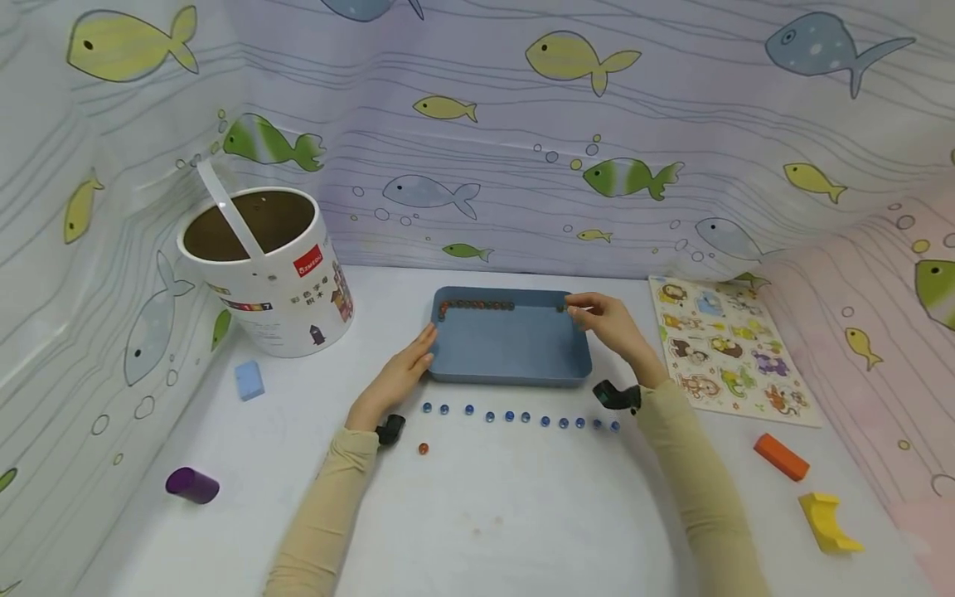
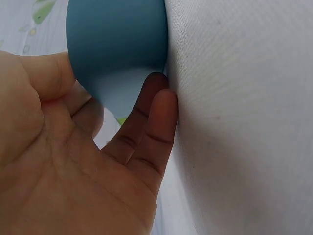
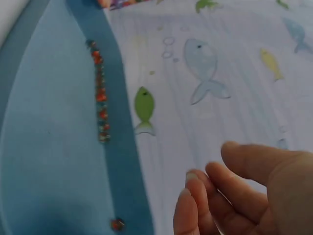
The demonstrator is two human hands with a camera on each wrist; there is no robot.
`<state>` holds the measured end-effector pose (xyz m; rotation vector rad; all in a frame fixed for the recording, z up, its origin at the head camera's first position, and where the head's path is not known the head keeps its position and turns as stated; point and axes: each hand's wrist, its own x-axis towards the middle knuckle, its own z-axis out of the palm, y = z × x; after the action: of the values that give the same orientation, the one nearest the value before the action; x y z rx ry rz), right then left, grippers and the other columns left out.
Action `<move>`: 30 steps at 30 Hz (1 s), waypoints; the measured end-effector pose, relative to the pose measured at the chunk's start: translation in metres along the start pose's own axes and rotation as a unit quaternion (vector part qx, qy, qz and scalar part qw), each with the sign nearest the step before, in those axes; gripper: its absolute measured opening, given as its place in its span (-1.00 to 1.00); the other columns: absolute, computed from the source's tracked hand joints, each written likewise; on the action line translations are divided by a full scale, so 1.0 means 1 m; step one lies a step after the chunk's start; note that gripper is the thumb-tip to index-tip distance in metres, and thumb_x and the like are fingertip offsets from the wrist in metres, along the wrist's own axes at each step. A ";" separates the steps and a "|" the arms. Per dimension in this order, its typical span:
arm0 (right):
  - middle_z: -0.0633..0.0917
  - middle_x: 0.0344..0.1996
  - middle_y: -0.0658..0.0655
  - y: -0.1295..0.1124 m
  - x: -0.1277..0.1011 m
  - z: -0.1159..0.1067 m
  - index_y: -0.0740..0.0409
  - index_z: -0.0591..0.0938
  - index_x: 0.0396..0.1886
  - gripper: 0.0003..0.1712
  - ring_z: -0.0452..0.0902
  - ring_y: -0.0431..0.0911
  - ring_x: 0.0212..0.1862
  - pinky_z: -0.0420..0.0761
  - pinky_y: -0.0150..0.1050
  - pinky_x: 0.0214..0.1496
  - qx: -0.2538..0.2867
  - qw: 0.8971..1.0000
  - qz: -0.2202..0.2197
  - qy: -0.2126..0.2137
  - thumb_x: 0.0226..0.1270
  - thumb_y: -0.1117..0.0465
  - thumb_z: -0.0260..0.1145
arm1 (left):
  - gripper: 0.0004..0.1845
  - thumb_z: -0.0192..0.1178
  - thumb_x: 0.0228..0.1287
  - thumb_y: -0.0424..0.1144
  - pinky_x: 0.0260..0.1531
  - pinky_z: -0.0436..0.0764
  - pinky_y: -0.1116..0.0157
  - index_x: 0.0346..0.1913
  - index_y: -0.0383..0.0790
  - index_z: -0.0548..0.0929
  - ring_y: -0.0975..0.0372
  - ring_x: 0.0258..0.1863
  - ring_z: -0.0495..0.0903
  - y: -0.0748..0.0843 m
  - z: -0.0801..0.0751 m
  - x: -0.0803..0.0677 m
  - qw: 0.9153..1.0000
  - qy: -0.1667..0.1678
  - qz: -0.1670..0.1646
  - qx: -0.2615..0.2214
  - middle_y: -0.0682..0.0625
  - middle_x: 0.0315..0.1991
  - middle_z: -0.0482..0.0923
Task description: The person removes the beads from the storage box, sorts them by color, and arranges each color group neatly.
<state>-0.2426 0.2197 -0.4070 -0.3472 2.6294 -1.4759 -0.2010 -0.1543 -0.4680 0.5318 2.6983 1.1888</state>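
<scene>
A blue tray [image 1: 507,371] lies on the white table. A row of reddish marbles [image 1: 477,305] runs along its far wall, also seen in the right wrist view [image 3: 100,93]. One lone marble [image 1: 559,308] [image 3: 116,224] sits in the far right corner. My left hand [image 1: 406,365] touches the tray's near left corner [image 2: 117,49] with straight fingers [image 2: 146,122]. My right hand [image 1: 597,319] hovers at the tray's far right corner, its fingers [image 3: 205,196] loosely bent and holding nothing. Several blue marbles [image 1: 522,417] lie in a row before the tray, with one red marble [image 1: 423,448] nearer me.
A white bucket [image 1: 261,265] stands at the back left, a light blue block [image 1: 249,380] and a purple cylinder [image 1: 191,485] before it. On the right lie an animal puzzle board [image 1: 727,348], an orange block [image 1: 780,457] and a yellow block [image 1: 828,522]. Fish-patterned sheets wall the table.
</scene>
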 end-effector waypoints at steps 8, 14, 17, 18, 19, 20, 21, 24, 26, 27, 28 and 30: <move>0.55 0.23 0.30 0.012 0.042 0.037 0.21 0.47 0.31 -0.50 0.45 0.17 0.27 0.46 0.09 0.32 -0.003 0.997 0.064 0.035 0.50 0.07 0.11 | -0.45 -0.19 0.57 -0.23 0.51 0.00 -0.07 0.52 -0.26 0.05 -0.06 0.54 -0.06 -0.003 0.001 -0.001 1.000 -0.003 0.001 0.003 -0.08 0.58 -0.14; 0.56 0.21 0.30 0.008 0.047 0.052 0.23 0.49 0.28 -0.53 0.46 0.17 0.25 0.47 0.08 0.28 -0.033 0.993 0.098 0.050 0.52 0.08 0.07 | -0.44 -0.20 0.58 -0.19 0.52 -0.02 -0.04 0.53 -0.22 0.03 -0.01 0.55 -0.08 -0.004 -0.001 0.000 1.000 -0.003 -0.001 -0.002 -0.02 0.58 -0.16; 0.56 0.21 0.33 0.007 0.046 0.053 0.26 0.49 0.27 -0.53 0.47 0.18 0.23 0.49 0.08 0.25 -0.054 0.991 0.114 0.051 0.51 0.10 0.07 | -0.44 -0.20 0.58 -0.19 0.52 -0.01 -0.04 0.53 -0.21 0.04 -0.01 0.55 -0.08 -0.003 -0.003 0.000 1.000 -0.001 -0.002 -0.001 -0.01 0.58 -0.16; 0.56 0.20 0.33 0.008 0.046 0.054 0.27 0.50 0.27 -0.53 0.48 0.18 0.22 0.50 0.07 0.23 -0.058 0.990 0.116 0.051 0.51 0.11 0.07 | -0.44 -0.19 0.58 -0.19 0.53 -0.02 -0.03 0.53 -0.20 0.04 0.00 0.55 -0.08 -0.003 -0.003 0.001 1.000 0.001 -0.003 -0.003 -0.01 0.58 -0.15; 0.56 0.20 0.34 0.008 0.047 0.055 0.28 0.49 0.27 -0.53 0.48 0.18 0.21 0.51 0.07 0.22 -0.062 0.990 0.115 0.051 0.51 0.11 0.07 | -0.44 -0.19 0.58 -0.20 0.52 -0.02 -0.03 0.53 -0.21 0.04 -0.01 0.55 -0.07 -0.002 -0.003 0.001 1.000 0.002 -0.002 -0.004 -0.02 0.58 -0.15; 0.56 0.19 0.34 0.008 0.048 0.056 0.29 0.49 0.27 -0.52 0.49 0.18 0.20 0.53 0.06 0.20 -0.065 0.990 0.113 0.053 0.50 0.11 0.06 | -0.44 -0.19 0.58 -0.20 0.52 -0.02 -0.03 0.53 -0.21 0.04 -0.01 0.55 -0.07 -0.002 -0.003 0.001 1.000 0.003 -0.001 -0.003 -0.03 0.58 -0.15; 0.56 0.19 0.35 0.009 0.049 0.057 0.30 0.49 0.26 -0.52 0.49 0.19 0.18 0.54 0.05 0.17 -0.066 0.990 0.113 0.055 0.50 0.11 0.06 | -0.44 -0.20 0.58 -0.21 0.52 -0.01 -0.04 0.53 -0.22 0.04 -0.02 0.55 -0.07 -0.002 -0.003 0.001 1.000 0.002 0.001 -0.003 -0.04 0.58 -0.15; 0.57 0.17 0.35 0.013 0.054 0.061 0.31 0.49 0.25 -0.51 0.53 0.18 0.14 0.58 0.01 0.10 -0.064 0.989 0.120 0.066 0.50 0.09 0.06 | -0.45 -0.19 0.58 -0.22 0.52 -0.01 -0.04 0.52 -0.26 0.04 -0.04 0.54 -0.06 -0.002 -0.001 0.002 1.000 0.000 0.007 -0.004 -0.07 0.58 -0.15; 0.58 0.16 0.33 0.016 0.058 0.063 0.30 0.49 0.25 -0.49 0.53 0.16 0.13 0.60 0.00 0.08 -0.058 0.988 0.127 0.068 0.51 0.05 0.05 | -0.45 -0.19 0.57 -0.23 0.51 0.00 -0.05 0.52 -0.28 0.04 -0.05 0.54 -0.06 -0.002 0.000 0.001 1.000 -0.001 0.010 -0.003 -0.09 0.58 -0.15; 0.58 0.17 0.32 0.018 0.061 0.063 0.29 0.49 0.26 -0.48 0.54 0.16 0.13 0.60 0.01 0.09 -0.054 0.988 0.125 0.067 0.52 0.02 0.03 | -0.45 -0.19 0.57 -0.24 0.51 0.00 -0.05 0.52 -0.29 0.05 -0.05 0.54 -0.06 -0.002 0.000 0.001 1.000 0.000 0.011 -0.002 -0.09 0.58 -0.14; 0.59 0.16 0.32 0.019 0.063 0.063 0.28 0.50 0.26 -0.47 0.54 0.16 0.14 0.59 0.01 0.12 -0.046 0.989 0.122 0.068 0.53 0.00 0.02 | -0.45 -0.19 0.57 -0.24 0.51 0.01 -0.04 0.52 -0.29 0.05 -0.04 0.54 -0.06 -0.002 0.000 0.001 1.000 0.002 0.010 -0.002 -0.09 0.58 -0.14; 0.61 0.15 0.30 0.022 0.067 0.061 0.25 0.51 0.26 -0.47 0.54 0.14 0.17 0.55 0.04 0.20 -0.014 0.990 0.116 0.080 0.54 -0.01 0.00 | -0.45 -0.18 0.57 -0.24 0.51 0.01 -0.04 0.52 -0.28 0.05 -0.04 0.54 -0.06 -0.002 0.000 0.001 1.000 0.003 0.011 -0.003 -0.09 0.58 -0.14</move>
<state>-0.2983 0.1636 -0.4561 0.0780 2.7004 -1.4473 -0.2021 -0.1550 -0.4699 0.5604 2.6999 1.2053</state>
